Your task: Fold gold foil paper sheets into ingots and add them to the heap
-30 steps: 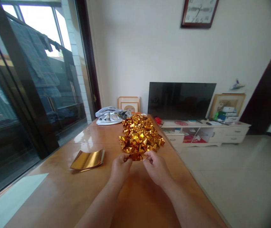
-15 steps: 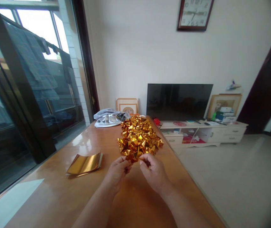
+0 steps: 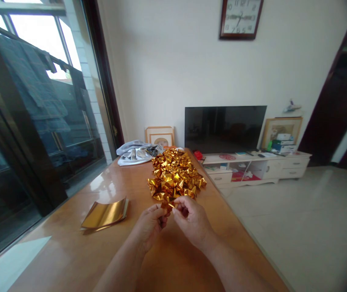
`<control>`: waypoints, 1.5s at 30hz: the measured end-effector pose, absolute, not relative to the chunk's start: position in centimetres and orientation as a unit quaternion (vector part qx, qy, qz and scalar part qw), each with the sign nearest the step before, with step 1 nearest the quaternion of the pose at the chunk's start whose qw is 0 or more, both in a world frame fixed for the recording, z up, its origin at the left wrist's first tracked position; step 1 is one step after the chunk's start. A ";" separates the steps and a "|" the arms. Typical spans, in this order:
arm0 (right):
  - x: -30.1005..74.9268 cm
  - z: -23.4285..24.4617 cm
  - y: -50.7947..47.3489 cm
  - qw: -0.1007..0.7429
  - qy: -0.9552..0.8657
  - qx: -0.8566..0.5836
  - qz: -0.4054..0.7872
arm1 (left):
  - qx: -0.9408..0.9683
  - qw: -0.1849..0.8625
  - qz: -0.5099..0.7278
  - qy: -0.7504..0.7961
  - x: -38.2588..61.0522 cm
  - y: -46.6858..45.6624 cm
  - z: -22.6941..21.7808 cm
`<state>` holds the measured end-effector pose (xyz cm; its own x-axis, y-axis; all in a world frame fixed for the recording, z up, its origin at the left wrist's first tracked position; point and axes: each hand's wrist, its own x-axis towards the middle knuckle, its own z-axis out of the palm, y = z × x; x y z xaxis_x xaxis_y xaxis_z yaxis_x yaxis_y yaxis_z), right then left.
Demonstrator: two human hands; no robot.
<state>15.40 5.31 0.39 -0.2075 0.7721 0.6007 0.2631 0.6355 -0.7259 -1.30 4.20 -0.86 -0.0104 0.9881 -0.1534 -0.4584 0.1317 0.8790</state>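
Between my hands is a small piece of folded gold foil paper [image 3: 167, 204], partly hidden by my fingers. My left hand [image 3: 152, 221] pinches its left side, with the fingers curled in. On its right side, my right hand [image 3: 191, 219] grips the paper between thumb and forefinger. Just beyond the hands lies a long heap of folded gold foil pieces [image 3: 176, 172], shiny and crumpled-looking. A stack of flat gold foil sheets [image 3: 104, 215], its top sheet curling at the edges, rests on the table to the left of my left hand.
The brown wooden table [image 3: 70, 259] has its right edge beside my right forearm. A pale sheet [image 3: 15, 261] lies at the near left corner. Grey-white cloth [image 3: 135, 153] sits at the far end, by framed pictures [image 3: 160, 136]. A television [image 3: 225, 129] stands on a white cabinet [image 3: 292, 167].
My hands have drawn slightly closer together on the folded foil paper, and its shape between the fingers has altered. The view has shifted a little, moving the scene leftward.
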 end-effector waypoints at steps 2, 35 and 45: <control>15.5 0.6 5.2 0.526 -0.733 -0.347 0.256 | 0.298 0.644 0.569 0.416 -1.3 4.2 -0.8; 16.1 0.3 5.9 0.492 -0.685 -0.429 0.323 | 0.561 0.238 0.590 0.530 -1.1 4.4 -1.3; 16.0 -1.2 6.9 0.508 -0.694 -0.420 0.291 | 0.553 0.227 0.636 0.488 0.3 2.6 0.6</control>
<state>16.03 6.85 -1.18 -0.1325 0.8776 0.4607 0.2872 0.4788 -0.8296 0.29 2.63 0.64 -0.2852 0.8282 0.4824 0.2518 -0.4209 0.8715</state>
